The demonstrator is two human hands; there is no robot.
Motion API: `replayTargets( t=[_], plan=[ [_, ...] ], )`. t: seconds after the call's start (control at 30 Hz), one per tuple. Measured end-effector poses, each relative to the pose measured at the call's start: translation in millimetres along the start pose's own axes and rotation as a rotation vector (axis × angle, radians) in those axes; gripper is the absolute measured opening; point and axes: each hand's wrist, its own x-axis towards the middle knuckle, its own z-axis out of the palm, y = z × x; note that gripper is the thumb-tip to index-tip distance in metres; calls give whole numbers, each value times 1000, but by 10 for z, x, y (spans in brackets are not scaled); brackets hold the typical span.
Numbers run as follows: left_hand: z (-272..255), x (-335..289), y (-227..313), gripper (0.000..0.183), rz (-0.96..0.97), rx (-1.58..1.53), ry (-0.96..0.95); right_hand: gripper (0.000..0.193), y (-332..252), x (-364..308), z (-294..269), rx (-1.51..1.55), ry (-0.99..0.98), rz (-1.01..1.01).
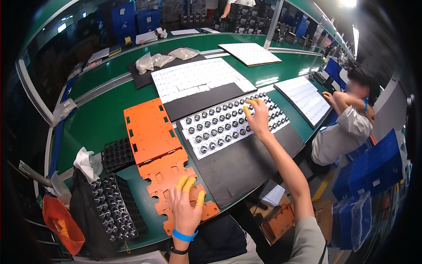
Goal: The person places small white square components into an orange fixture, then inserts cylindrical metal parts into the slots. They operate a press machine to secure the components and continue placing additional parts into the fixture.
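Observation:
My left hand [187, 204], with yellow finger covers on the fingertips, rests over the lower cut-out panel of an orange hinged fixture [149, 130]. Its fingers are spread and hold nothing I can see. My right hand [259, 116], also in yellow finger covers, reaches over a white printed sheet [209, 152] set with rows of small black round parts [218, 130]. Thumb and fingers stand slightly apart above the far rows, with no part visible between them. The sheet lies on a black foam board [246, 171].
Black trays [116, 207] of round parts stand at the left, beside an orange-red bag [63, 226]. Farther back lie another white sheet [198, 79] and clear plastic bags [154, 61]. To the right a co-worker [343, 119] sits at a white board [303, 99].

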Motion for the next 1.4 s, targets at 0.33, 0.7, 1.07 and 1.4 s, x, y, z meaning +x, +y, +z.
replayTargets(
  t=[0.33, 0.7, 1.07, 1.4],
  plan=[
    [-24, 15, -3, 38, 3, 27, -108, 49, -436, 603, 992, -22, -138, -205],
    [-15, 46, -24, 39, 3, 20, -128, 75, -1764, 936, 2339, 9, -558, -286],
    [-65, 30, -51, 41, 4, -17, -157, 74, -1849, 910, 2818, -50, -689, -253],
    [-63, 20, -83, 42, 26, -9, -157, 64, -1859, 853, 2775, -37, -579, -340]
  ],
)
